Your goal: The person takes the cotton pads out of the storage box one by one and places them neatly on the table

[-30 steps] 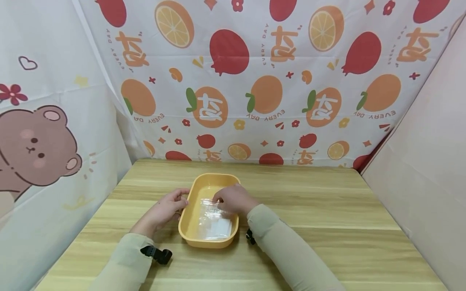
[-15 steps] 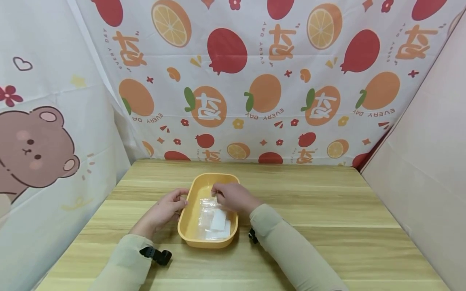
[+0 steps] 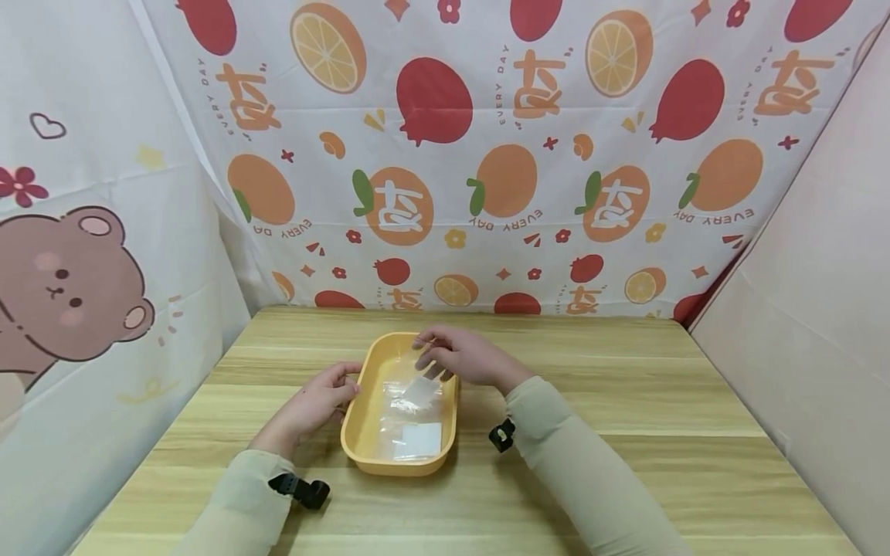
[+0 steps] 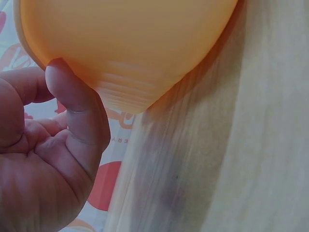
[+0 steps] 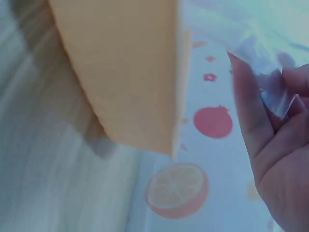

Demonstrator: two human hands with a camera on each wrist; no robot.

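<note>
A yellow oblong tray [image 3: 398, 468] stands on the table. My left hand [image 3: 316, 403] holds its left rim, with the thumb on the tray wall in the left wrist view. Over the far right part of the tray, my right hand [image 3: 473, 357] pinches a clear plastic bag [image 5: 271, 79] by a crumpled edge, between thumb and fingers. A white patch on this bag [image 3: 421, 392] hangs below the fingers. Other clear bags [image 3: 420, 441] with a white patch lie flat inside the tray; their number cannot be told.
The wood-grain table [image 3: 598, 432] extends around the tray. A fruit-printed cloth [image 3: 445, 185] hangs along its back edge. Pale cloth walls rise at both sides, the left one with a bear print [image 3: 73, 289]. Each sleeve has a black strap at the wrist.
The right hand has moved up and to the right, drawing a clear bag off the others in the tray. The left hand stays on the rim.
</note>
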